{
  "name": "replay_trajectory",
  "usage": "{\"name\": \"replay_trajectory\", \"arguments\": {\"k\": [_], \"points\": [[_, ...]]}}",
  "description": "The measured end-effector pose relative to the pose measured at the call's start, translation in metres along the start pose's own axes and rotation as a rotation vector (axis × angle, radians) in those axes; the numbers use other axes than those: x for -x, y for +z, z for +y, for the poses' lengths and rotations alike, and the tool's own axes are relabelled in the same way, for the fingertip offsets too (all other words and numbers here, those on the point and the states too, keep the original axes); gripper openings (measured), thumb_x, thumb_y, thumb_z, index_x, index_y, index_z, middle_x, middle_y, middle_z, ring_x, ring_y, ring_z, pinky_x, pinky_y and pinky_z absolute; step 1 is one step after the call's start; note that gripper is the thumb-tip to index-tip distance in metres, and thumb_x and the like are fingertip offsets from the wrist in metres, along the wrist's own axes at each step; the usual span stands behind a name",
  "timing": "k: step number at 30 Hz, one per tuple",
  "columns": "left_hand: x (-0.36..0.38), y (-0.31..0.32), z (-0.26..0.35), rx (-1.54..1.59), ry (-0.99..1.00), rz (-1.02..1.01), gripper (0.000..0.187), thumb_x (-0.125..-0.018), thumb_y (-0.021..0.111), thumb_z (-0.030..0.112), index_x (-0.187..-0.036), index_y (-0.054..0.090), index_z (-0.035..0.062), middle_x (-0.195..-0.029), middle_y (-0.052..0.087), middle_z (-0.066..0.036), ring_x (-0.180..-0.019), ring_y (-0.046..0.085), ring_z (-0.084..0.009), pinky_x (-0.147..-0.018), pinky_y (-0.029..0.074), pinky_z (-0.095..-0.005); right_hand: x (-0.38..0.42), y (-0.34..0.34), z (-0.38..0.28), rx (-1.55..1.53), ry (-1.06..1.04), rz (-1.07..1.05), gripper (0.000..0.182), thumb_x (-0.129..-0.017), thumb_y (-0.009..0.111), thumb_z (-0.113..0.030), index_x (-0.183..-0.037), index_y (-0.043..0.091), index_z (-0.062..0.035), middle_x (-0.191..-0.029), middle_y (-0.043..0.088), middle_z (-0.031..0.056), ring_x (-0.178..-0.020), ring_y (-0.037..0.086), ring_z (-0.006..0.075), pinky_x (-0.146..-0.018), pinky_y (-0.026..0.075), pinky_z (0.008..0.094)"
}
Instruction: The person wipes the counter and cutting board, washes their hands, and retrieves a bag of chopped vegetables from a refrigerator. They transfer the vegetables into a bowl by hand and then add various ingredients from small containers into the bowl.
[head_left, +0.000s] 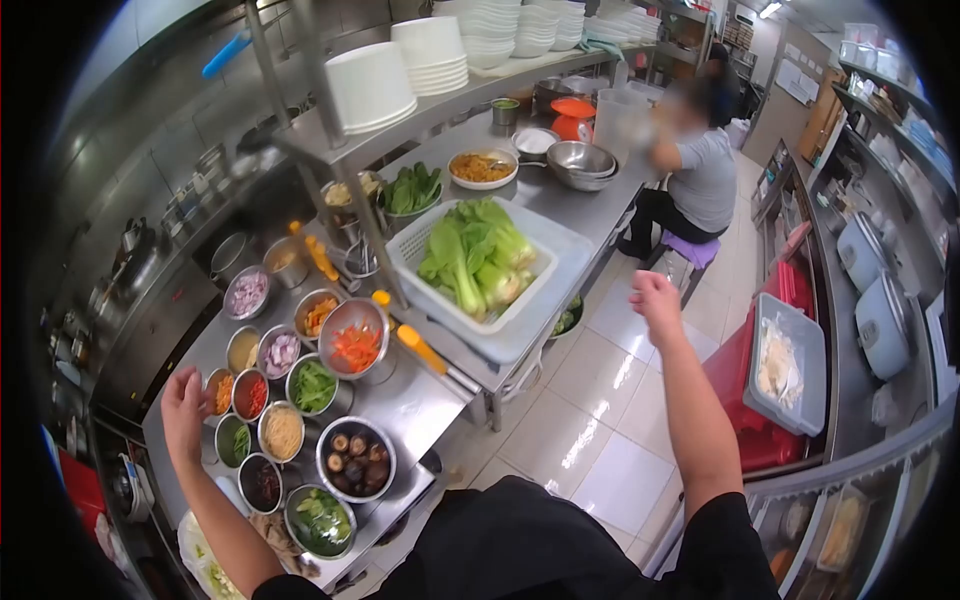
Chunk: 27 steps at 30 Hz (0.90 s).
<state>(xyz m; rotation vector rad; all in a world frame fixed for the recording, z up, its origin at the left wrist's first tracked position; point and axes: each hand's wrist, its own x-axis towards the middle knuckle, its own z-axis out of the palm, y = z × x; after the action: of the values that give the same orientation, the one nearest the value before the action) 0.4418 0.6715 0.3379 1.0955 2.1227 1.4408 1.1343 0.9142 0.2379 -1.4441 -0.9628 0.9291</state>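
My left hand [184, 416] hovers at the left edge of the prep counter, beside a small metal cup of orange pieces [219, 391]. Its fingers are loosely bent and a little apart, with nothing seen in them. Raised over the tiled aisle, my right hand [655, 304] has its fingers curled in, and no object shows there. Between my arms stand metal bowls of chopped red peppers [356, 347], green leaves [315, 386], pale shreds [282, 433] and dark mushrooms [354, 462]. Farther up, a white basket [408, 250] holds leafy green vegetables [477, 255].
Orange-handled tools [421, 349] lie near the basket. White bowls [429, 55] are stacked on the overhead shelf [400, 120]. A person in a grey shirt [703, 180] sits on a stool beyond the counter. At right, a clear bin [785, 402] sits on a red container [722, 405].
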Motion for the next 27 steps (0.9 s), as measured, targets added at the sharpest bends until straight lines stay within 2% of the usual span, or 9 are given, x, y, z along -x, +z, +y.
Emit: {"name": "replay_trajectory", "arguments": {"k": [4, 7, 10, 13, 16, 17, 20, 25, 27], "points": [[0.032, 0.034, 0.024, 0.077, -0.017, 0.014, 0.034, -0.098, 0.063, 0.034, -0.117, 0.062, 0.0051, -0.091, 0.066, 0.000, -0.075, 0.061, -0.0074, -0.064, 0.049, -0.0221, -0.063, 0.062, -0.013, 0.016, -0.173, -0.169, 0.029, -0.091, 0.071, -0.027, -0.103, 0.066, -0.0005, -0.089, 0.068, 0.0065, -0.067, 0.063, 0.0126, -0.063, 0.051, 0.0256], [0.051, 0.093, 0.075, 0.061, 0.054, -0.171, 0.038, -0.095, 0.067, 0.037, -0.113, 0.064, 0.0035, -0.092, 0.067, -0.002, -0.077, 0.064, -0.0088, -0.066, 0.050, -0.0229, -0.120, 0.096, -0.020, 0.036, -0.224, -0.181, 0.026, -0.091, 0.072, -0.025, -0.095, 0.063, -0.0015, -0.081, 0.066, 0.0046, -0.064, 0.062, 0.0113, -0.060, 0.049, 0.0257], [0.037, 0.176, 0.126, 0.095, 0.094, -0.442, 0.046, -0.086, 0.077, 0.037, -0.108, 0.065, -0.0011, -0.098, 0.069, -0.005, -0.083, 0.068, -0.0137, -0.074, 0.053, -0.0266, -0.178, 0.102, -0.031, 0.086, -0.258, -0.172, 0.024, -0.091, 0.072, -0.023, -0.088, 0.059, -0.0036, -0.076, 0.062, 0.0018, -0.063, 0.060, 0.0088, -0.058, 0.047, 0.0240], [-0.003, 0.268, 0.183, -0.019, 0.191, -0.632, 0.045, -0.081, 0.080, 0.027, -0.110, 0.065, -0.0033, -0.099, 0.070, -0.009, -0.084, 0.070, -0.0179, -0.074, 0.055, -0.0300, -0.255, 0.073, -0.033, 0.110, -0.290, -0.132, 0.024, -0.089, 0.073, -0.023, -0.086, 0.060, -0.0027, -0.073, 0.063, 0.0026, -0.061, 0.061, 0.0111, -0.057, 0.048, 0.0261], [-0.049, 0.372, 0.260, -0.163, 0.415, -0.832, 0.044, -0.080, 0.081, 0.024, -0.112, 0.066, -0.0023, -0.098, 0.070, -0.011, -0.084, 0.071, -0.0220, -0.073, 0.055, -0.0320, -0.336, 0.019, -0.038, 0.022, -0.336, -0.036, 0.023, -0.089, 0.074, -0.022, -0.086, 0.060, -0.0030, -0.073, 0.063, 0.0021, -0.062, 0.061, 0.0102, -0.056, 0.048, 0.0245], [-0.063, 0.406, 0.281, -0.267, 0.557, -0.888, 0.042, -0.081, 0.080, 0.024, -0.112, 0.066, -0.0007, -0.096, 0.070, -0.013, -0.086, 0.071, -0.0261, -0.073, 0.055, -0.0335, -0.354, 0.001, -0.047, 0.017, -0.314, 0.011, 0.021, -0.088, 0.074, -0.020, -0.087, 0.061, -0.0031, -0.074, 0.063, 0.0018, -0.061, 0.060, 0.0092, -0.056, 0.049, 0.0237], [-0.079, 0.511, 0.345, -0.483, 0.708, -1.015, 0.037, -0.084, 0.077, 0.028, -0.109, 0.068, 0.0018, -0.098, 0.070, -0.015, -0.088, 0.070, -0.0307, -0.074, 0.055, -0.0378, -0.430, -0.048, -0.056, 0.003, -0.320, 0.083, 0.019, -0.089, 0.073, -0.018, -0.087, 0.061, -0.0037, -0.073, 0.062, 0.0008, -0.061, 0.058, 0.0077, -0.057, 0.049, 0.0232], [-0.098, 0.674, 0.341, -0.638, 0.838, -1.084, 0.042, -0.089, 0.070, 0.042, -0.109, 0.070, 0.0050, -0.104, 0.070, -0.016, -0.094, 0.068, -0.0355, -0.082, 0.054, -0.0438, -0.602, -0.091, -0.063, -0.093, -0.395, 0.126, 0.019, -0.091, 0.072, -0.019, -0.086, 0.060, -0.0047, -0.073, 0.061, -0.0010, -0.061, 0.056, 0.0067, -0.056, 0.046, 0.0214], [-0.093, 0.729, 0.336, -0.797, 0.590, -1.146, 0.047, -0.091, 0.065, 0.049, -0.111, 0.071, 0.0072, -0.107, 0.070, -0.016, -0.101, 0.066, -0.0366, -0.089, 0.053, -0.0450, -0.682, -0.097, -0.063, -0.086, -0.425, 0.112, 0.018, -0.091, 0.072, -0.018, -0.086, 0.061, -0.0037, -0.073, 0.062, -0.0004, -0.062, 0.056, 0.0074, -0.057, 0.046, 0.0222]]}}
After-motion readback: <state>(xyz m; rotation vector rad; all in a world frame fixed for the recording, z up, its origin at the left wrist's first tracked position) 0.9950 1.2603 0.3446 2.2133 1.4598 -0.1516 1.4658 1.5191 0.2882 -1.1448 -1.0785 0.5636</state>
